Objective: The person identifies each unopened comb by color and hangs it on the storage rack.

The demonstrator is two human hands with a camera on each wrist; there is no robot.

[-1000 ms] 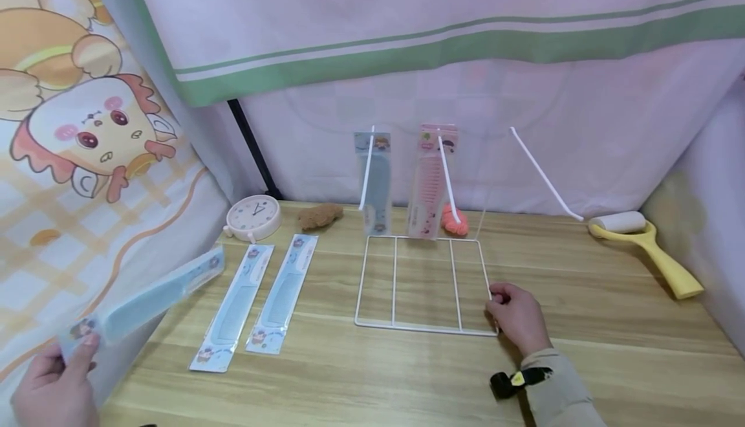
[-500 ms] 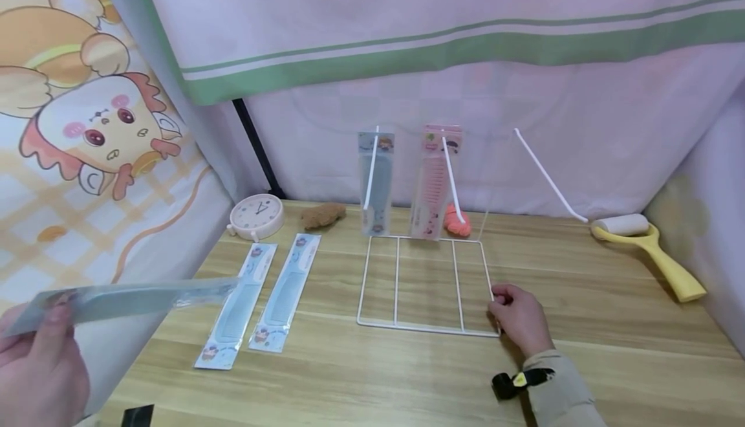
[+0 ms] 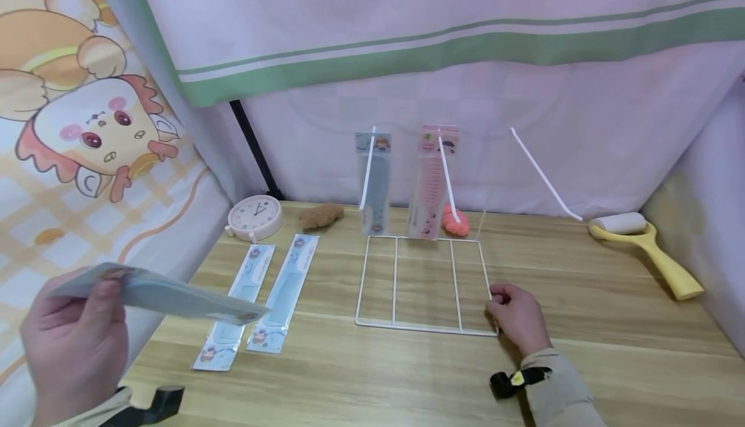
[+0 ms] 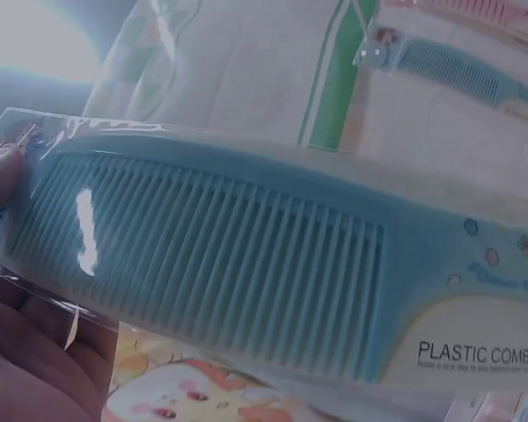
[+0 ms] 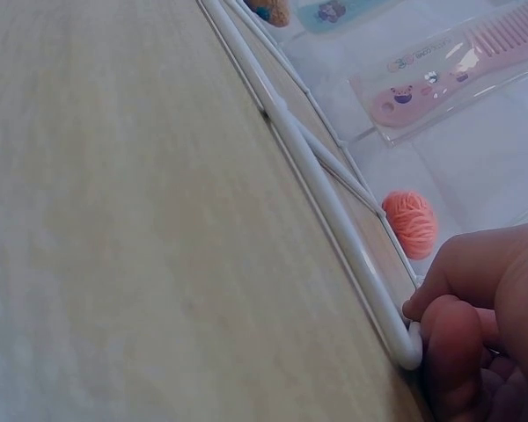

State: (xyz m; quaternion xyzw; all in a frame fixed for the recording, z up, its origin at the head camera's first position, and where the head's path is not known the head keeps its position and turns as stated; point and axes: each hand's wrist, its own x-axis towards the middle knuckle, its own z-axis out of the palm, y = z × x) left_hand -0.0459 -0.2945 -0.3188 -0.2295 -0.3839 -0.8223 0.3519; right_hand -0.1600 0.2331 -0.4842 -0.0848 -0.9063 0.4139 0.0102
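Observation:
My left hand (image 3: 78, 343) pinches one end of a packaged blue comb (image 3: 180, 294) between thumb and fingers, holding it above the table's left side. In the left wrist view its wide teeth show through clear plastic, with "PLASTIC COMB" printed on the card. With thumb and fingers, my right hand (image 3: 520, 317) pinches the right side of a white wire display rack (image 3: 431, 330) near its front corner. From the rack's prongs hang a packaged blue comb (image 3: 378, 181) and a packaged pink comb (image 3: 427, 187). The right prong (image 3: 544, 171) is bare.
Two more packaged blue combs (image 3: 285, 291) lie flat on the table (image 3: 326, 375), left of the rack. Behind them are a round clock (image 3: 254, 217) and a brown lump (image 3: 321, 216). A coral yarn bundle (image 3: 455, 221) sits behind the rack, and a yellow-handled lint roller (image 3: 669, 265) at far right.
My left hand has moved in from the left and turned the packaged comb, so its far end now overlaps the flat packs. My right hand keeps its place on the rack.

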